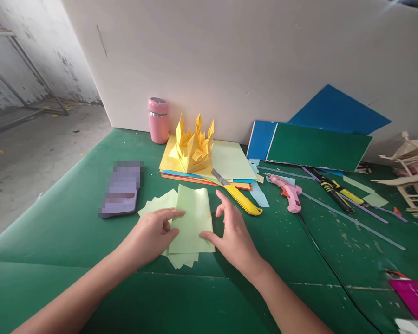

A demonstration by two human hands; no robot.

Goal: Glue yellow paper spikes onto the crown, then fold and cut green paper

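A folded piece of light green paper (191,222) lies on several fanned-out green sheets (160,202) on the green table. My left hand (156,229) holds the folded piece at its left edge, with thumb and index fingertip on it and the other fingers curled under. At the opposite edge, my right hand (231,234) touches the paper with its thumb while its fingers stand raised and apart. Just beyond that hand lies a yellow utility knife (244,199), its blade out and pointing to the paper stack.
A yellow folded-paper crown-like piece (193,150) sits on stacked coloured paper (233,155). Behind it stands a pink flask (158,121). A phone (123,190) lies at left. A pink glue gun (288,192), its black cord (329,264), glue sticks (355,220) and pliers (334,190) occupy the right.
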